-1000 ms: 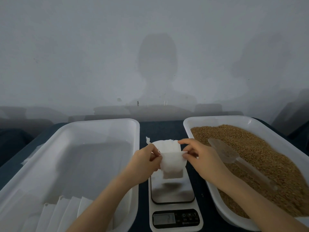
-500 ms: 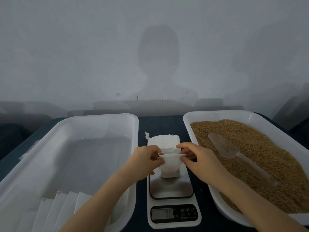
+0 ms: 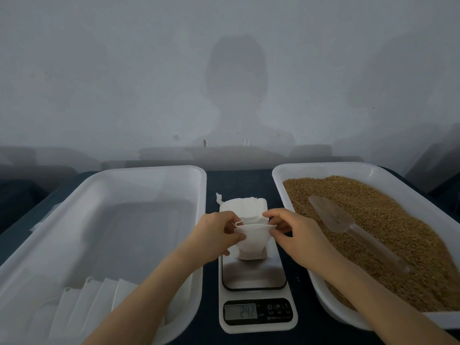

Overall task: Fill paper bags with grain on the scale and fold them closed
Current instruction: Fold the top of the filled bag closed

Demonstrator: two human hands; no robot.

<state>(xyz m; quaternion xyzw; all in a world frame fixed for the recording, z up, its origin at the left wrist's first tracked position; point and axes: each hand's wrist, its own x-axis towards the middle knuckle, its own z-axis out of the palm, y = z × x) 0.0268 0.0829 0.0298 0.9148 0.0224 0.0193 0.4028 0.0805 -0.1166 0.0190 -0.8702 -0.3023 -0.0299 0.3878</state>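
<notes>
A small white paper bag (image 3: 251,241) stands on the steel plate of the digital scale (image 3: 256,277) in the middle. My left hand (image 3: 214,235) pinches its left top edge and my right hand (image 3: 298,232) pinches its right top edge, holding the mouth spread. Behind it lies a stack of empty white bags (image 3: 245,207). Brown grain (image 3: 388,220) fills the white tray (image 3: 321,170) on the right, with a clear plastic scoop (image 3: 336,217) lying on it.
A large white tray (image 3: 154,170) on the left holds several flat white bags (image 3: 94,300) leaning in its near corner. The scale's display (image 3: 240,312) shows digits. A grey wall stands close behind the dark table.
The bag came down from being held above the scale and now rests on its plate. Both hands stayed on its top edges and drew the mouth apart.
</notes>
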